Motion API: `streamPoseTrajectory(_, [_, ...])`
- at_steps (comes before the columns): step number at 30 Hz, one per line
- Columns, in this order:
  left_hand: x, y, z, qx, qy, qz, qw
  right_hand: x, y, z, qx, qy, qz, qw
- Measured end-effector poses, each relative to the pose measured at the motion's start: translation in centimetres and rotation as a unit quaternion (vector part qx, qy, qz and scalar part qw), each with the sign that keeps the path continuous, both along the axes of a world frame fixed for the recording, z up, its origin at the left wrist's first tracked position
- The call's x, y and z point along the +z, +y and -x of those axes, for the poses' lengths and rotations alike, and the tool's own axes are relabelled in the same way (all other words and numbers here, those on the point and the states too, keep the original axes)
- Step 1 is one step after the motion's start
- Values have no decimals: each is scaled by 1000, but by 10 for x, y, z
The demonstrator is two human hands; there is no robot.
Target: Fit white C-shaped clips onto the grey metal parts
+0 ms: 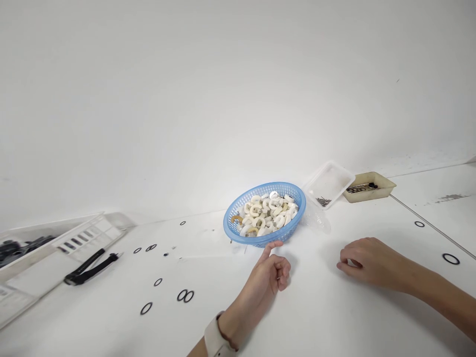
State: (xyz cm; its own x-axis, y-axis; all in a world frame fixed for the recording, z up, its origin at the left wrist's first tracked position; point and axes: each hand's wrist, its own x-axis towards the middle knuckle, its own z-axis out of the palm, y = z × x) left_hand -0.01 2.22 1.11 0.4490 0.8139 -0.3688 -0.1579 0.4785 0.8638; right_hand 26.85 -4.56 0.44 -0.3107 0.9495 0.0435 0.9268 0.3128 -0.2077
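My left hand [269,272], with a pale watch band on its wrist, is just in front of a blue oval basket [240,239]. One finger points toward the basket's rim while the others curl loosely, and nothing shows in them. Many white C-shaped pieces [260,213], a few of them tan, fill the basket. To the right, my right hand [362,260] rests low over the white table, its fingers curled inward; whether anything is inside them is hidden.
Black rings [146,308] are scattered at left and right. Black-handled pliers [89,267] lie by a white tray [37,272] at left. Behind the hands are a tilted white tray [329,183] with small metal pins and a cream tray [368,196] with small parts.
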Motion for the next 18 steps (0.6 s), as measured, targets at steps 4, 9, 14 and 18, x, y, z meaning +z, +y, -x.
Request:
streamPoseTrajectory(4, [-2, -1, 0, -1, 3, 1, 1000, 1, -1, 0, 7, 19, -5, 1000])
streamPoseTrajectory(9, [-6, -2, 0, 14, -8, 2, 1000, 4, -2, 1, 7, 21, -4, 1000])
streamPoseTrajectory(14, [-3, -1, -1, 15, -1, -1, 1000, 2, -1, 0, 11, 27, -14, 999])
streamPoseTrajectory(18, [-7, 1, -1, 37, 0, -1, 999, 1, -2, 0, 11, 21, -16, 1000])
